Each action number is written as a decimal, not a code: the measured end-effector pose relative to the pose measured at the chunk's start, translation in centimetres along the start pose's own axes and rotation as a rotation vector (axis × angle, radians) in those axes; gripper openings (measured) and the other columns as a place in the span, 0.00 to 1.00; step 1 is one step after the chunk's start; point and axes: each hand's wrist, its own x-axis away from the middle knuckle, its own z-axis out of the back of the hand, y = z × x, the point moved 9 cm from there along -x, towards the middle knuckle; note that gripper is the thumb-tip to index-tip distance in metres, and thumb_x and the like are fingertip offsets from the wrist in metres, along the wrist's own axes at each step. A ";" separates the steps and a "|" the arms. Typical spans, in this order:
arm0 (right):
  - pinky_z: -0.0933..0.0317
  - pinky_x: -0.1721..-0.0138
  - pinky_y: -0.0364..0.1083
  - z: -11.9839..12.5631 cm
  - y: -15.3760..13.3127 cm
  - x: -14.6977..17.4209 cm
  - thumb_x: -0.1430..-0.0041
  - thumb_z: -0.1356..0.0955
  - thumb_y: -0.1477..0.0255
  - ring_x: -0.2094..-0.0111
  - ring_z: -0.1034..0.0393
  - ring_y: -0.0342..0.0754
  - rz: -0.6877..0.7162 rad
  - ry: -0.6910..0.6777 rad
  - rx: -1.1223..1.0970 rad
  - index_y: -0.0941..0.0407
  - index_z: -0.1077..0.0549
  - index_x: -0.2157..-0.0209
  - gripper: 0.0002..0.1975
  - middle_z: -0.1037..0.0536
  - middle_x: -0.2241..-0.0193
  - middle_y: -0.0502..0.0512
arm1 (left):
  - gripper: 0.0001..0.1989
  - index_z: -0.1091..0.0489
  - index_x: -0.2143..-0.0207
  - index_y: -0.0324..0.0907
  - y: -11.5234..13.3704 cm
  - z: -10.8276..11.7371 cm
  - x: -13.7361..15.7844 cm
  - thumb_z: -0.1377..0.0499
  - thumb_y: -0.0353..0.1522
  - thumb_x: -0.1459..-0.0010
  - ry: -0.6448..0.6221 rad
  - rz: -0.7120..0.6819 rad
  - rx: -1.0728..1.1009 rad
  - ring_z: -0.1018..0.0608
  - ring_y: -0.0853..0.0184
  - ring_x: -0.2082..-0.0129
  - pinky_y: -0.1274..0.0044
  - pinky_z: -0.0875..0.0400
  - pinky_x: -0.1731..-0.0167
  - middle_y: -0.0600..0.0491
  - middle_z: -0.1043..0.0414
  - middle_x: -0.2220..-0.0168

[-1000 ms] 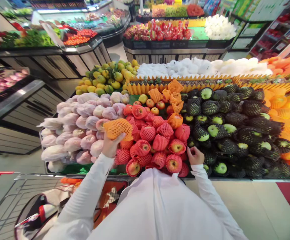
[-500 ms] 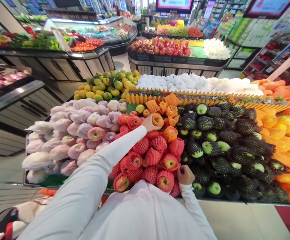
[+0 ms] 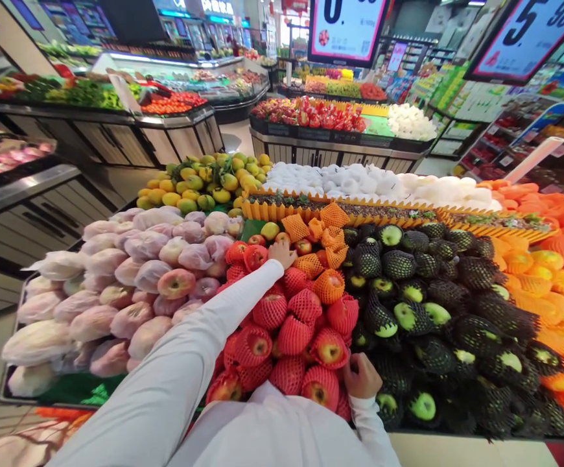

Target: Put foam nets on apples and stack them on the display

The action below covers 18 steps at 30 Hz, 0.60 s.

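My left hand (image 3: 282, 255) reaches across the pile to its back part, over the apples. Its fingers bend down close to a small unwrapped apple (image 3: 282, 238); the fingertips are hidden, so I cannot tell whether it grips one. Just right of it lies an apple in an orange foam net (image 3: 310, 264). Another orange-netted apple (image 3: 329, 286) is nearer to me. Between my arms are piled apples in red foam nets (image 3: 294, 335). My right hand (image 3: 362, 376) is a loose fist at the pile's front right, beside a red-netted apple (image 3: 321, 387); whatever it holds is hidden.
Black-netted green fruit (image 3: 423, 318) fills the right side, with orange-wrapped fruit (image 3: 561, 279) beyond. Pale wrapped apples (image 3: 131, 285) lie left. A yellow picket-style divider (image 3: 282, 209) runs behind, before white-wrapped fruit (image 3: 330, 178). Mangoes (image 3: 204, 181) sit back left. Price screens (image 3: 347, 32) hang overhead.
My left hand has come off the orange-netted apple and moved left to the unwrapped apples. The right hand stays at the front. The view has tipped up, bringing the price screens lower.
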 end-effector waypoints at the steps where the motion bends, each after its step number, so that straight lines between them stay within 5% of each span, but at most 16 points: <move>1: 0.52 0.74 0.42 0.1 -0.1 0.0 0.38 0.35 0.71 0.80 0.42 0.40 0.015 0.010 -0.022 0.57 0.36 0.80 0.17 0.36 0.84 0.47 | 0.27 0.36 0.48 0.27 -0.3 -0.2 0.1 0.56 0.42 0.36 0.009 0.001 -0.016 0.36 0.50 0.46 0.62 0.45 0.48 0.31 0.35 0.47; 10: 0.52 0.76 0.41 0.3 -0.2 -0.1 0.38 0.35 0.72 0.81 0.43 0.39 0.047 0.031 -0.044 0.57 0.36 0.80 0.16 0.37 0.84 0.47 | 0.24 0.30 0.54 0.29 -0.3 -1.4 -0.4 0.45 0.42 0.44 -0.067 -0.038 0.023 0.34 0.47 0.47 0.60 0.49 0.48 0.32 0.28 0.54; 18: 0.50 0.77 0.40 1.0 -0.3 -0.5 0.39 0.34 0.71 0.83 0.44 0.38 -0.003 0.050 -0.150 0.58 0.37 0.81 0.17 0.38 0.85 0.46 | 0.24 0.35 0.54 0.28 -0.5 1.9 1.9 0.40 0.39 0.46 0.101 0.011 0.424 0.39 0.44 0.42 0.58 0.48 0.44 0.27 0.35 0.48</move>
